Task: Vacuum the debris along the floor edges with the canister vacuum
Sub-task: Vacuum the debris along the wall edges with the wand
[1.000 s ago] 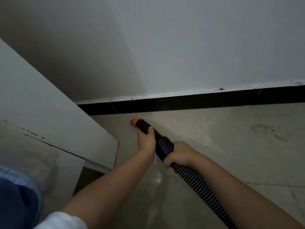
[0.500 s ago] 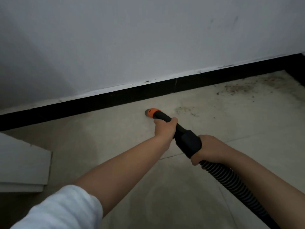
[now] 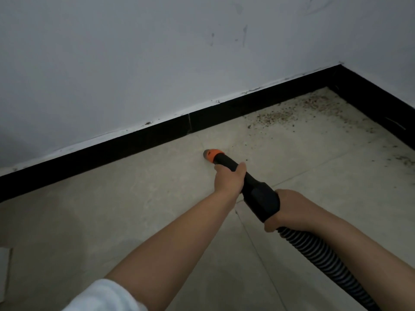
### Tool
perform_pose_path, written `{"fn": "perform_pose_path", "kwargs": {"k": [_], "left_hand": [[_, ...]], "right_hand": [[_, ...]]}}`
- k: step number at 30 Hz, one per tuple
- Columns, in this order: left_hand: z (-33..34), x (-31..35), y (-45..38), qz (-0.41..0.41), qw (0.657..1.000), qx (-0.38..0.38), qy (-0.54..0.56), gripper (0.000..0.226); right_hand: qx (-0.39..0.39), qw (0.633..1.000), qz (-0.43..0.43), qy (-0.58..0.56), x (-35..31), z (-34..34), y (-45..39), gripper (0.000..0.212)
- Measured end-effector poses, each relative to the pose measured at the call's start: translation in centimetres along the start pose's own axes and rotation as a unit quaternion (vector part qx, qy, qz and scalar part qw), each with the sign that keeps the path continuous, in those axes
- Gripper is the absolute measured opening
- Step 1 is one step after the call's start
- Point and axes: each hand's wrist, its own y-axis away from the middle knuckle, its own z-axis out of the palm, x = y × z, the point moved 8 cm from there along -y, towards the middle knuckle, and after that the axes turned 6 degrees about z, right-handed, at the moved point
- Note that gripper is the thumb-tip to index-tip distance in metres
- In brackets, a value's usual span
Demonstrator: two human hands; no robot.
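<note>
Vacuum nozzle, held in both your hands, at the floor edge.

Your left hand [image 3: 229,179] wraps its fingers round the black wand [image 3: 226,163] just behind the orange nozzle tip [image 3: 212,155], which sits low over the tile floor [image 3: 112,221] near the black baseboard [image 3: 134,140]. Your right hand [image 3: 289,209] clamps the thick black handle [image 3: 261,198] where the ribbed hose [image 3: 323,259] joins it. Debris [image 3: 292,113] lies scattered toward the corner, well apart from the tip.
</note>
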Motion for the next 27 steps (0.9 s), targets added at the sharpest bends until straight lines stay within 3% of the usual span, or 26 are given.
{"fn": "perform_pose_path", "kwargs": {"k": [14, 21, 27], "left_hand": [[6.4, 0.5, 0.5, -0.003, 0.986, -0.157, 0.055, 0.08], [0.6, -0.4, 0.6, 0.064, 0.992, -0.08, 0.068, 0.065], [-3.5, -1.7, 1.0, 0.061, 0.995, -0.031, 0.074, 0.059]], "right_hand": [[0.039, 0.99, 0.023, -0.134, 4.3, -2.3, -0.3, 0.028], [-0.003, 0.992, -0.026, -0.125, 0.2, 1.4, -1.2, 0.027], [-0.019, 0.996, -0.054, -0.072, -2.7, 3.6, -1.0, 0.031]]}}
